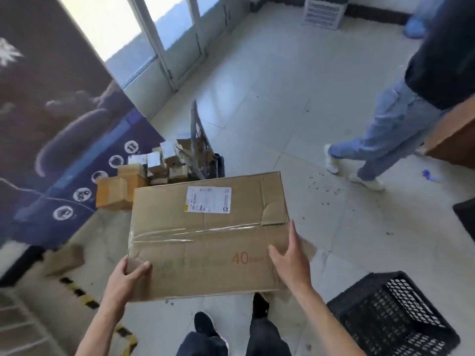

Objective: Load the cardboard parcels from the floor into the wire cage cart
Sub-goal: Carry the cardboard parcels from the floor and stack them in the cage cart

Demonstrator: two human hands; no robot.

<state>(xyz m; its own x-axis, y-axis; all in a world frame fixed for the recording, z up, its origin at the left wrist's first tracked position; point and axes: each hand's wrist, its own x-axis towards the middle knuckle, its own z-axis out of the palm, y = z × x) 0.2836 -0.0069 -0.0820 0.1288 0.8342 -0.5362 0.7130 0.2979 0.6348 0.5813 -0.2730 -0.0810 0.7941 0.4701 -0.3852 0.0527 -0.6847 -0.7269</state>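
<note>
Carrying a large flat brown cardboard parcel [208, 235] at mid-frame, clear of the floor, taped across the top and bearing a white shipping label [208, 199]. Gripping its lower-left corner with the left hand [123, 276], thumb curled over the top face. Bracing its right edge with the right hand [290, 255], fingers straight and flat along the side, thumb spread on top, clasping nothing. Likely to tilt or slide off toward the right, given that unclosed hold and the creased, dented right end. Could bump the other person in pale blue jeans [385, 140] crossing the upper right with a brown box [452, 140]. Could catch on the grey wire cage cart [198, 134] just beyond the far edge, above centre, blurred and crowded by small silver-and-brown parcels [159, 163], in it or against it, cannot tell which. Could stumble on the black perforated plastic crate [393, 312] at lower right, close by the feet. Counting downward: one parcel in hand, two hands, one other person, one cart, two crates including a white slatted crate [325, 12] at top, one open brown carton [113, 192] left of the pile, one flat scrap of brown cardboard [64, 258] at lower left, roughly six small parcels, too smeared to count surely, one small blue scrap [429, 174] at right.
</note>
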